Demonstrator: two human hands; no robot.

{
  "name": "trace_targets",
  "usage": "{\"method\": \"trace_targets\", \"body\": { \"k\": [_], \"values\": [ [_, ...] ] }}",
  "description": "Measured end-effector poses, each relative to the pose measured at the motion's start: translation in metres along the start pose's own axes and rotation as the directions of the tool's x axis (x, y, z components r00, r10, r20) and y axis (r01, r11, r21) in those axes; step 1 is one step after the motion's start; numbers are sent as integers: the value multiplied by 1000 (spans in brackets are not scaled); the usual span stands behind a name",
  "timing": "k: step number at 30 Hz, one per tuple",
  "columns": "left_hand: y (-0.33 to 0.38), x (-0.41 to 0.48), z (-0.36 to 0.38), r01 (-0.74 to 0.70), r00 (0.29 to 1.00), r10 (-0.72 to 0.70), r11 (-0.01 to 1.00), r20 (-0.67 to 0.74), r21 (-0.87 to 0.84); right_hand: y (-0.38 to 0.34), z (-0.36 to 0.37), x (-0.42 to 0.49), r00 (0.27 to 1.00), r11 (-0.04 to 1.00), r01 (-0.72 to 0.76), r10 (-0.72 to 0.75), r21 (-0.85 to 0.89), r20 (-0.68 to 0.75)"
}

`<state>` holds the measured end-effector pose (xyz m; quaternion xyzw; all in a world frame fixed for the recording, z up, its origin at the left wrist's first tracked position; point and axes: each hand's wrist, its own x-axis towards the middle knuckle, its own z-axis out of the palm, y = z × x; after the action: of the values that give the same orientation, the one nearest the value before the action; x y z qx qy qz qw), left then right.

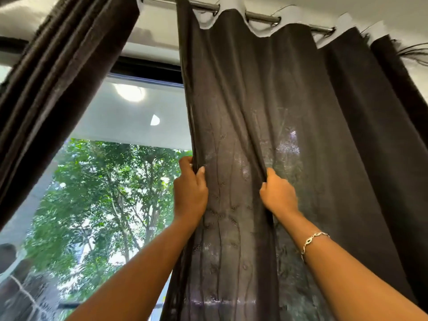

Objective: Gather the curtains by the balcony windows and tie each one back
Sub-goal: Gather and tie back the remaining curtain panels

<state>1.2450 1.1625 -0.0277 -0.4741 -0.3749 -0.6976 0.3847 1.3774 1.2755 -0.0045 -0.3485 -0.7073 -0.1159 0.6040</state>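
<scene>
Overhead, the dark brown semi-sheer fabric curtain (289,100) hangs from a silver metal rod (261,17), covering the right side of the glass balcony window (115,181). The left hand (191,193) has its grip curled round the curtain's left edge, thumb in front, while the right hand (279,194), a silver chain bracelet (312,239) on its wrist, has its grip pinching a fold nearby.

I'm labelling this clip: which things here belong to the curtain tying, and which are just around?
Part of the job:
dark curtain, held by the left hand and right hand
second curtain
curtain rod

Just there:
window glass
trees outside
bracelet
</scene>
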Motion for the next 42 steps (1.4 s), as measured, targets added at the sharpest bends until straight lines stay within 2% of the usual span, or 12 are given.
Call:
{"method": "trace_targets", "body": {
  "k": [3, 6, 11, 15, 21, 26, 31, 33, 38, 42],
  "values": [
    [13, -6, 29, -52, 998, 52, 999, -28, 6, 26, -9, 10, 1000, 1000, 9, -9, -7, -10],
    [29, -14, 64, -41, 999, 41, 999, -13, -20, 52, -21, 21, 1000, 1000, 4, -4, -2, -21],
    [57, -33, 129, -17, 995, 24, 997, 94, -77, 108, -40, 42, 992, 992, -119, 118, 29, 44],
    [81, -51, 181, -4, 980, 18, 997, 198, -73, 155, -56, 51, 985, 983, -169, 170, 73, -2],
    [102, -68, 232, 25, 959, 6, 994, 282, -104, 214, -90, 71, 978, 967, -196, 204, 161, -36],
    [90, -74, 239, 67, 963, -39, 993, 265, -98, 244, -102, 67, 973, 977, -208, 212, 54, -94],
    [62, -76, 219, 101, 973, -87, 993, 212, -57, 221, -72, 36, 987, 977, -75, 43, -201, -156],
    [51, -75, 207, 101, 976, -90, 994, 197, -46, 202, -59, 24, 987, 969, -5, -35, -246, -155],
    [28, -65, 167, 86, 977, -87, 996, 197, 15, 138, -22, 4, 979, 979, 102, -130, -175, -154],
    [19, -54, 134, 82, 977, -89, 996, 193, 42, 88, -6, -8, 974, 989, 134, -142, -58, -176]
  ]
}}
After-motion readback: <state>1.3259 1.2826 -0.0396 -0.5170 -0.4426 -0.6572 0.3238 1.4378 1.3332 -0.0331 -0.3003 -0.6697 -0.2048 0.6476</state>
